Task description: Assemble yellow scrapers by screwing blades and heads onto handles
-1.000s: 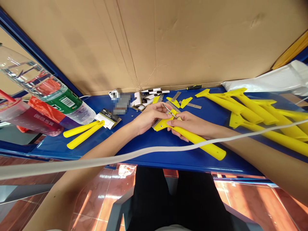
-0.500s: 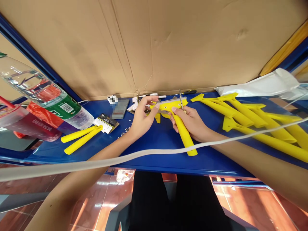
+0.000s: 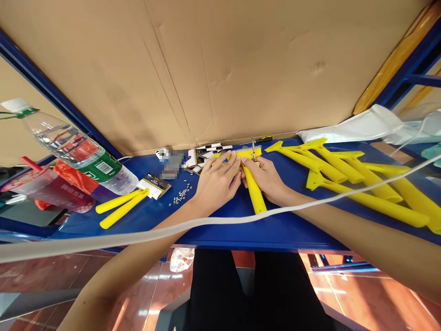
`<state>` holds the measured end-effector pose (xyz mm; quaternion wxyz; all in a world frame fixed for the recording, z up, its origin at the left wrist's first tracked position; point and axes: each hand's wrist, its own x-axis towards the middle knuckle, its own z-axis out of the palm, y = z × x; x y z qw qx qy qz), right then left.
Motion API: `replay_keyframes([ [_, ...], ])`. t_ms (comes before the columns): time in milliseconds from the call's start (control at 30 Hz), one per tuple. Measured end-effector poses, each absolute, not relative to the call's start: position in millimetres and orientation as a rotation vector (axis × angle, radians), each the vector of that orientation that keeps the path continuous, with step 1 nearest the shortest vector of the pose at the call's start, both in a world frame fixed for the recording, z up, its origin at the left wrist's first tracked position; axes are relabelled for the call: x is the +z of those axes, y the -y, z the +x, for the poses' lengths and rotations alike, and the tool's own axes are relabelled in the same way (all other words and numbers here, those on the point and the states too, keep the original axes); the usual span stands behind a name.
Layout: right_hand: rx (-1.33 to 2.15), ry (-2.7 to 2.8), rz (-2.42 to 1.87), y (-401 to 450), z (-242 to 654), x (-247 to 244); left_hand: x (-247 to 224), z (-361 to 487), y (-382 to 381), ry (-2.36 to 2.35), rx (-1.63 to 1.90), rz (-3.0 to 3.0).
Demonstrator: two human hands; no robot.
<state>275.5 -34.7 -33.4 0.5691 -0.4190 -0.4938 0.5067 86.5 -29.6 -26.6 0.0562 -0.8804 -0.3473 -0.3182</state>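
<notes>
A yellow scraper (image 3: 254, 186) is tilted over the blue tabletop, its handle pointing down toward my lap. My right hand (image 3: 267, 177) is closed round the upper handle, just below the head. A thin metal shaft (image 3: 253, 147) sticks up beside that hand; its lower end is hidden by my fingers. My left hand (image 3: 220, 177) lies over the left part of the scraper's head, fingers bent across it and thumb below, covering much of it. A grey strip, which looks like a blade, runs along the head's far edge. Small screws and nuts (image 3: 181, 195) lie scattered left of my left hand.
Several yellow scraper handles (image 3: 344, 168) are heaped at right, near a white plastic bag (image 3: 347, 126). A water bottle (image 3: 82, 149), a red drink cup (image 3: 58, 188), two yellow handles (image 3: 120, 211) and a packaging card (image 3: 155, 184) stand or lie at left. A white cable (image 3: 213, 221) crosses in front.
My left hand has moved from beside the scraper's head to lie over it. My right hand keeps its hold. The view has shifted slightly, uncovering more screws.
</notes>
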Motion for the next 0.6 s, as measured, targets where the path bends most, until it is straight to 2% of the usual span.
replay_keyframes([
  [167,1.110,1.183,-1.066,27.3,278.6,-37.9,-13.1,107.6,32.0,1.162,-0.913,-2.566],
  [367,0.916,1.175,-1.059,7.6,294.2,-48.3,3.7,138.9,30.9,1.367,-0.630,-2.551],
  [600,0.901,1.204,-1.026,3.0,299.4,-44.5,13.3,150.8,34.5,1.530,-0.520,-2.646],
])
